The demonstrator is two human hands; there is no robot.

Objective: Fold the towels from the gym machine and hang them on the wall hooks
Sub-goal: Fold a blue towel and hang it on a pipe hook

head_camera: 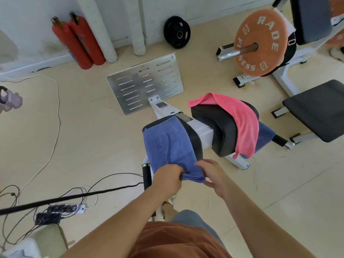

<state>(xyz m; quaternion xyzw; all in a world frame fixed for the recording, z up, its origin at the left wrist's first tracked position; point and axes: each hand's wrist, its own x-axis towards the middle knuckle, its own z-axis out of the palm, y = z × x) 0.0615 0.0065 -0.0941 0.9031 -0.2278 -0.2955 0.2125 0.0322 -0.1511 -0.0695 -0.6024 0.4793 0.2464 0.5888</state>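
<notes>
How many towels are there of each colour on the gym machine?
pink towel: 1
light blue towel: 1, gripped by the left hand and the right hand
dark blue towel: 1, peeking out under the pink towel
Total: 3 towels

My left hand (167, 176): fingertips buried in the fold of the blue towel (168, 144).
Navy towel (266, 137): centre right, mostly under the pink towel (242, 121), perhaps bunched.
</notes>
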